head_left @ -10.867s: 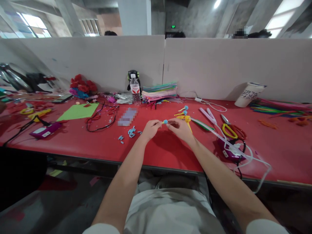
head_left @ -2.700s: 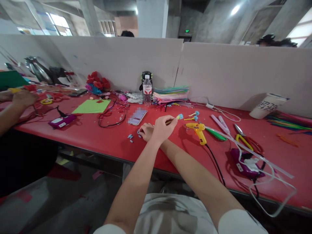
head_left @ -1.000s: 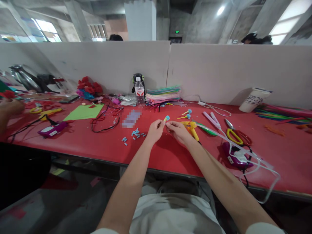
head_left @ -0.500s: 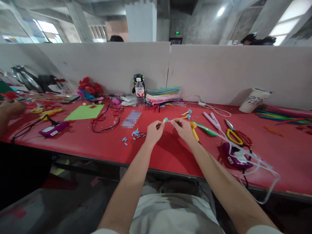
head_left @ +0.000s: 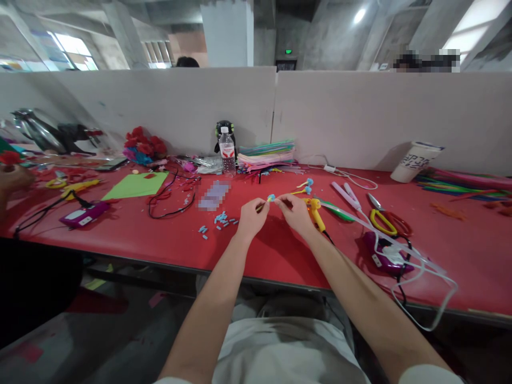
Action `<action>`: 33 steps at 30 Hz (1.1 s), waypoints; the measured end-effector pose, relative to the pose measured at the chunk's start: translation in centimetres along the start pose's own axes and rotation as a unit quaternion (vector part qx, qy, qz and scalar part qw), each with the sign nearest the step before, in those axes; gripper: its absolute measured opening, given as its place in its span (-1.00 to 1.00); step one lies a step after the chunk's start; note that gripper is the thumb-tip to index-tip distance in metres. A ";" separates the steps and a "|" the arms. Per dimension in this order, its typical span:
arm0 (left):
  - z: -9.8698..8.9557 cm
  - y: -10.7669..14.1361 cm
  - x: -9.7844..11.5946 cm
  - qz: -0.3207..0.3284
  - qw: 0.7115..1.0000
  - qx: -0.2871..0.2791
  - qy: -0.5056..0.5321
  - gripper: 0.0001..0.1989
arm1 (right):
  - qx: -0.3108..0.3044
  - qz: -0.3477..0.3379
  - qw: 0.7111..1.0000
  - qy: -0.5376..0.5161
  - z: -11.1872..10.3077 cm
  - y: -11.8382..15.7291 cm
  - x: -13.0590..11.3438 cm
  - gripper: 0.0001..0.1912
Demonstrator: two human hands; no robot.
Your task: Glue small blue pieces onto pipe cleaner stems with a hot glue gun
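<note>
Pinched fingers of my left hand point(head_left: 254, 216) hold a small blue and yellow flower piece point(head_left: 271, 198) over the red table. My right hand point(head_left: 295, 213) is closed at the right side of the flower, its fingertips close to the blue part; what they pinch is too small to make out. Two more blue-tipped yellow stems point(head_left: 306, 189) lie just behind my right hand. Beside that hand rests a yellow glue gun point(head_left: 318, 216). Small blue pieces point(head_left: 222, 217) are scattered on the table left of my left hand.
Scissors point(head_left: 383, 221), a pink tool point(head_left: 347, 196) and a purple power strip point(head_left: 386, 255) with cables are on the right. Behind stand a bottle point(head_left: 227, 152), pipe cleaners point(head_left: 267, 156) and a cup point(head_left: 414, 161). Another person's hand point(head_left: 14, 184) is at far left.
My right hand has moved slightly left, closer to the flower piece. The small bit between it and the flower no longer shows clearly. The view has shifted slightly.
</note>
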State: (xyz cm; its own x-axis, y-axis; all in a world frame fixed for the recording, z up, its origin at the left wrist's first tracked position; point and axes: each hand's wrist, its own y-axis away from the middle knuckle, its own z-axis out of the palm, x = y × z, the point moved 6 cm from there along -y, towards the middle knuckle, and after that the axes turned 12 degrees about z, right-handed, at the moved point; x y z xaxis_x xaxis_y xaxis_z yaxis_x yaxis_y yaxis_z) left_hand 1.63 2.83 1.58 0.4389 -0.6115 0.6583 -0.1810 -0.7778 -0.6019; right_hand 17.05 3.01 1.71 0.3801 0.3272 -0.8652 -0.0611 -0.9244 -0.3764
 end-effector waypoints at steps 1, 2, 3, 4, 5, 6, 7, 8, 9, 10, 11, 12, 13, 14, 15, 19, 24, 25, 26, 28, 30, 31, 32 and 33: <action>0.1 0.0 -0.1 0.000 1.000 -0.003 -0.001 -0.71 | -0.001 0.003 1.000 0.002 0.0 0.0 0.1 -0.72; 0.1 0.0 -0.2 -0.001 1.000 -0.006 -0.002 -0.72 | -0.003 0.007 1.000 0.004 0.1 -0.1 0.1 -0.72; 0.2 0.1 -0.4 -0.001 1.000 -0.009 -0.001 -0.72 | -0.005 0.011 1.000 0.006 0.1 -0.1 0.2 -0.71; 0.2 0.1 -0.5 -0.001 1.000 -0.011 -0.001 -0.72 | -0.007 0.014 1.000 0.009 0.1 -0.1 0.2 -0.71; 0.2 0.1 -0.6 -0.001 1.000 -0.013 -0.001 -0.72 | -0.010 0.016 1.000 0.013 0.0 -0.2 0.2 -0.71; 0.3 0.1 -0.6 -0.003 1.000 -0.014 -0.001 -0.72 | -0.012 0.017 1.000 0.017 0.0 -0.2 0.3 -0.71; 0.3 0.1 -0.7 -0.004 1.000 -0.014 0.000 -0.72 | -0.015 0.018 0.999 0.022 -0.1 -0.2 0.3 -0.71; 0.3 0.2 -0.7 -0.005 1.000 -0.014 0.000 -0.72 | -0.017 0.018 0.999 0.025 -0.1 -0.2 0.3 -0.71; 0.3 0.2 -0.7 -0.006 1.000 -0.015 0.000 -0.72 | -0.019 0.017 0.999 0.027 -0.2 -0.2 0.3 -0.71; 0.3 0.2 -0.7 -0.007 1.000 -0.016 0.000 -0.72 | -0.020 0.017 0.999 0.030 -0.2 -0.2 0.4 -0.71; 0.3 0.2 -0.7 -0.006 1.000 -0.017 -0.001 -0.72 | -0.022 0.015 0.999 0.032 -0.2 -0.2 0.4 -0.72; 0.3 0.2 -0.7 -0.006 1.000 -0.018 -0.004 -0.72 | -0.023 0.013 0.999 0.035 -0.3 -0.2 0.4 -0.73; 0.3 0.2 -0.7 -0.006 1.000 -0.020 -0.006 -0.72 | -0.021 0.011 0.999 0.039 -0.3 -0.2 0.4 -0.73; 0.4 0.2 -0.7 -0.007 1.000 -0.022 -0.007 -0.71 | -0.018 0.008 0.999 0.042 -0.3 -0.2 0.4 -0.74; 0.4 0.2 -0.8 -0.009 1.000 -0.023 -0.007 -0.71 | -0.014 0.004 0.999 0.045 -0.3 -0.1 0.4 -0.75; 0.4 0.1 -0.6 -0.015 0.999 -0.031 -0.001 -0.72 | -0.004 -0.019 0.999 0.050 -0.3 -0.1 0.1 -0.78; 0.3 0.1 -0.4 -0.024 0.999 -0.034 -0.004 -0.73 | -0.013 -0.030 0.998 0.054 -0.2 -0.1 0.0 -0.79; 0.2 0.1 -0.4 -0.025 0.999 -0.035 -0.006 -0.73 | -0.015 -0.028 0.998 0.051 -0.2 -0.1 0.1 -0.79; 0.2 0.1 -0.4 -0.026 0.999 -0.035 -0.009 -0.73 | -0.016 -0.025 0.998 0.048 -0.2 -0.1 0.1 -0.79; 0.2 0.1 -0.4 -0.026 0.999 -0.035 -0.016 -0.73 | -0.014 -0.019 0.999 0.042 -0.3 -0.1 0.1 -0.79; 0.2 0.1 -0.6 -0.027 0.999 -0.035 -0.018 -0.73 | -0.014 -0.014 0.999 0.038 -0.4 -0.1 0.2 -0.79; 0.3 0.1 -0.6 -0.027 0.999 -0.035 -0.017 -0.73 | -0.015 -0.012 0.999 0.038 -0.4 -0.1 0.3 -0.79; 0.3 0.1 -0.7 -0.028 0.999 -0.035 -0.015 -0.73 | -0.018 -0.011 0.999 0.039 -0.4 -0.1 0.3 -0.79; 0.3 0.1 -0.7 -0.028 0.999 -0.035 -0.013 -0.73 | -0.021 -0.009 0.999 0.041 -0.4 -0.1 0.4 -0.79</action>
State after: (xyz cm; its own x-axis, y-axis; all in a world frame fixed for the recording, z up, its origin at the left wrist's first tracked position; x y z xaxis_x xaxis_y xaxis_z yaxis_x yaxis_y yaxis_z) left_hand 1.60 3.18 0.90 0.4721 -0.5640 0.6775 -0.2172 -0.8193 -0.5306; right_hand 17.54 3.17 1.56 0.4549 0.3291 -0.8275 -0.0153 -0.9262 -0.3768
